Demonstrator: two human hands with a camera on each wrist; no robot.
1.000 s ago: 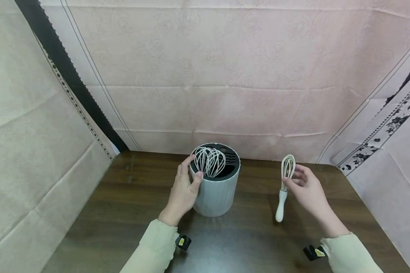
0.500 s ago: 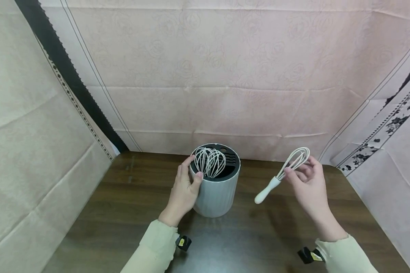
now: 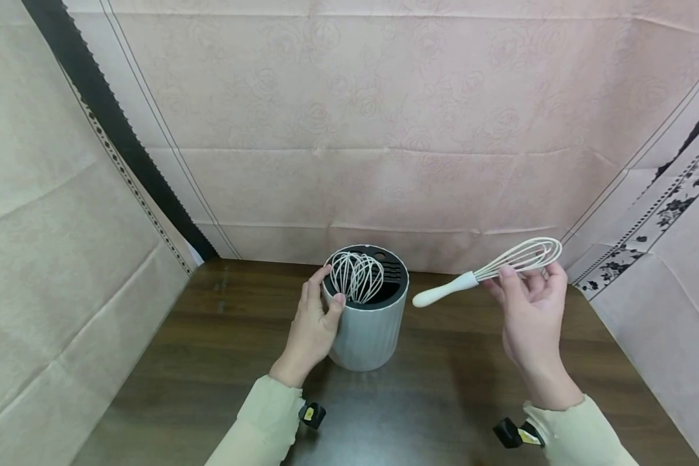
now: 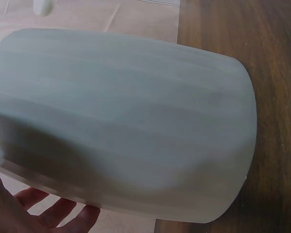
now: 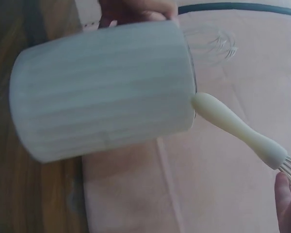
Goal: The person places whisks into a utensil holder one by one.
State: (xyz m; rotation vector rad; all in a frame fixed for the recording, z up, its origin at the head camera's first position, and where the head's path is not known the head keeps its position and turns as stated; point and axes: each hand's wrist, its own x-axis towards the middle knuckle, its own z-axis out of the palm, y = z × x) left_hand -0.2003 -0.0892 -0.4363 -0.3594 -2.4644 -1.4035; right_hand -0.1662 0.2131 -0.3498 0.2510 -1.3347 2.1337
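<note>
A grey ribbed utensil holder [image 3: 366, 340] with a dark slotted top stands upright on the table. My left hand [image 3: 314, 320] grips its left side, thumb and fingers spread around the upper wall. The wire head of one whisk [image 3: 356, 277] sticks up out of the holder's opening; its handle is hidden inside. To the right, my right hand [image 3: 532, 314] pinches a second whisk [image 3: 445, 289] by its wires, holding it raised and nearly level. Its white handle [image 5: 237, 128] points left toward the holder's rim and overlaps that rim in the right wrist view.
The dark wooden table [image 3: 210, 388] extends around the holder. Behind it hangs a pale pink patterned cloth [image 3: 373, 129], with pale cloth at the left and right sides too. A small black device sits on each wrist.
My right hand has lifted the whisk and turned it from handle-down to nearly level, its handle swinging left toward the holder. My left hand has stayed on the holder.
</note>
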